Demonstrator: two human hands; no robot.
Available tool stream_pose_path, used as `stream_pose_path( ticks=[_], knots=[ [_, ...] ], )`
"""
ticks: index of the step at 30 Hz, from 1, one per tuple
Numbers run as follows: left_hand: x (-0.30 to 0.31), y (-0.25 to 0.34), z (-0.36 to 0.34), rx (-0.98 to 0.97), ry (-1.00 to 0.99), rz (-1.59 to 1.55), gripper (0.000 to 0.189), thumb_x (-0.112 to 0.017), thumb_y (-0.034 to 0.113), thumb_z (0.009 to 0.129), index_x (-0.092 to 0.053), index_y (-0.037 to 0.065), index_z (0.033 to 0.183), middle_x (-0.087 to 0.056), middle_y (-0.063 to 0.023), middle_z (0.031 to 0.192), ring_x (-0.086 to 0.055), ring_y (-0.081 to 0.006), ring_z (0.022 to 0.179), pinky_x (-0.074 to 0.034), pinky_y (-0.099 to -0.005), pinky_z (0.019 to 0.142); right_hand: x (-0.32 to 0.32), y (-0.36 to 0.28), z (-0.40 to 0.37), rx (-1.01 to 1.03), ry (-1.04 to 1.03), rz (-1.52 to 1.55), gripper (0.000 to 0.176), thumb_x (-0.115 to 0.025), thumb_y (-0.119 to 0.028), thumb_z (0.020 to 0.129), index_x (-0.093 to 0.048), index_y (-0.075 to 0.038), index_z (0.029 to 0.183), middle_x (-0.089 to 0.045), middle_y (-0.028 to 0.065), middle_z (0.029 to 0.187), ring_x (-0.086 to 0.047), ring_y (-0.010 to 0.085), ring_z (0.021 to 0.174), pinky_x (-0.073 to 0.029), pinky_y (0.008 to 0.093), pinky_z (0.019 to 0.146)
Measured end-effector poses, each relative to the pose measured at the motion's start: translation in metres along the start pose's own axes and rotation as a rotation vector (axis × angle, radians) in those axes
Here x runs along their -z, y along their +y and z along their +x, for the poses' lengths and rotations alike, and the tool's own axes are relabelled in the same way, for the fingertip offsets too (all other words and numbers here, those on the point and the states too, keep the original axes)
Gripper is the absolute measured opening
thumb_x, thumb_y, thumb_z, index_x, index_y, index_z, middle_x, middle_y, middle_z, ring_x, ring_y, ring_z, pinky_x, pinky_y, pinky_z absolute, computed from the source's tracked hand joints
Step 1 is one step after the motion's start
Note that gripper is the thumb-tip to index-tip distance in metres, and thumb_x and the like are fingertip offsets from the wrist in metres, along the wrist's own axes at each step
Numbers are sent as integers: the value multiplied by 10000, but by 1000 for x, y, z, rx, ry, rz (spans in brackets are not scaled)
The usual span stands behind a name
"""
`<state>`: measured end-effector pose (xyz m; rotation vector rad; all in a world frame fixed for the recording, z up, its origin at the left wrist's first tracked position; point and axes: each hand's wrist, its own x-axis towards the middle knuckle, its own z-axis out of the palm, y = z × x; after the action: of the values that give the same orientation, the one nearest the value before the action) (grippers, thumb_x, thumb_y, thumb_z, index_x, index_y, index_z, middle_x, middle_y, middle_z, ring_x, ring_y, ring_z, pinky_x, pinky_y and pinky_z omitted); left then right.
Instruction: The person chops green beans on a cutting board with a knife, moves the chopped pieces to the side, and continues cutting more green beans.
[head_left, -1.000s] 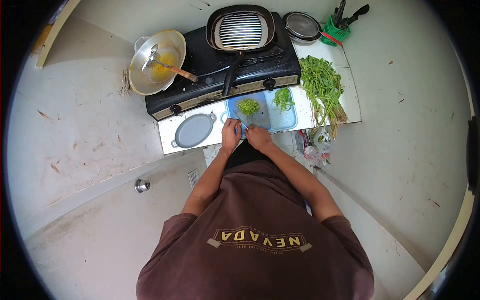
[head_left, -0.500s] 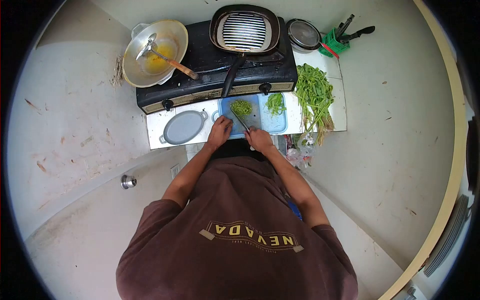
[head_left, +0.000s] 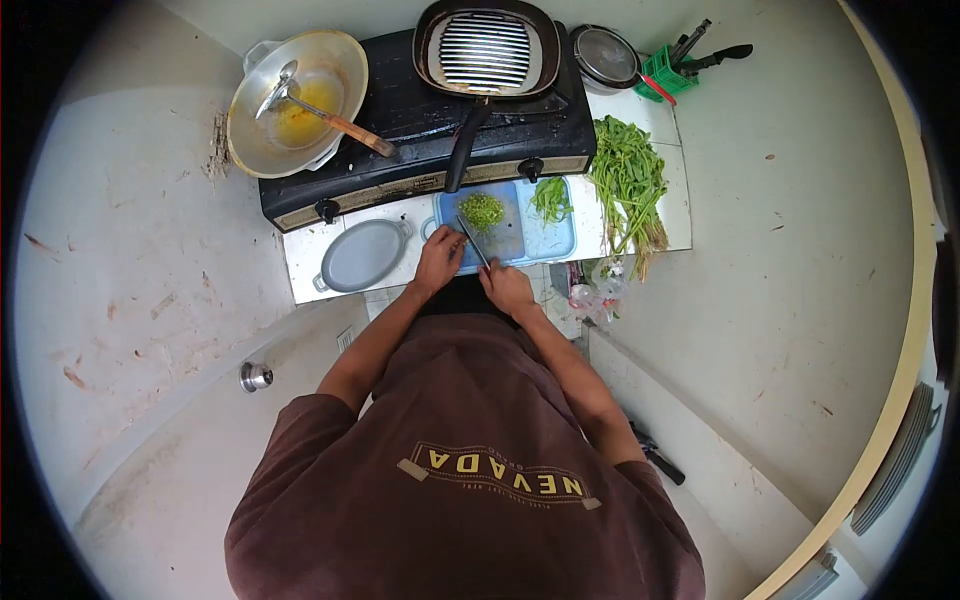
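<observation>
In the head view, my right hand [head_left: 508, 288] is closed round the handle of a knife [head_left: 473, 243], whose blade points up and to the left over a blue cutting board [head_left: 512, 243]. My left hand [head_left: 440, 258] rests at the board's left side with its fingers curled close to the blade; whatever is under those fingers is hidden. Just beyond the knife tip lies a small heap of chopped greens [head_left: 482, 212]. Longer cut leaves [head_left: 550, 200] sit in the board's right-hand section.
A black two-burner stove [head_left: 400, 110] carries a wok [head_left: 348, 70] with a ladle and a grill pan [head_left: 487, 92]. Left of the board is a grey oval plate [head_left: 362, 255]. Leafy greens [head_left: 630, 180], a strainer [head_left: 607, 62] and a green knife basket [head_left: 660, 72] stand at right.
The knife and my right hand have shifted a little to the left, bringing the blade nearer my left fingers. The whole view has moved slightly.
</observation>
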<state>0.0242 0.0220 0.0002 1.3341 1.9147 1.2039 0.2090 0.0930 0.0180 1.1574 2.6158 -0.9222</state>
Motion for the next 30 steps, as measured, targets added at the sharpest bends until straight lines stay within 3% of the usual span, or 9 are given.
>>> stream_pose_path(
  ticks=[13, 22, 30],
  knots=[
    [2, -1, 2, -29, -7, -8, 131, -660, -60, 852, -676, -25, 977, -594, -159, 908, -652, -330, 812, -539, -400, 736, -5, -16, 15, 3, 63, -101, 435, -506, -399, 1043, -590, 25, 990, -687, 277, 720, -700, 469, 703, -572, 546, 661],
    [-2, 0, -1, -4, 40, -46, 102, -657, -44, 870, -671, -18, 968, -584, -160, 912, -645, -329, 803, -535, -407, 728, 7, -15, -7, -69, -58, -115, 429, -496, -387, 1049, -590, 28, 992, -717, 259, 790, -728, 440, 793, -591, 522, 719],
    [-1, 3, -1, 14, 41, -16, 98, -653, -43, 870, -662, -20, 965, -578, -168, 957, -647, -328, 810, -542, -412, 738, 2, -20, 13, -4, 13, -146, 430, -504, -397, 1046, -588, 20, 978, -709, 253, 754, -727, 430, 729, -596, 498, 663]
  ],
)
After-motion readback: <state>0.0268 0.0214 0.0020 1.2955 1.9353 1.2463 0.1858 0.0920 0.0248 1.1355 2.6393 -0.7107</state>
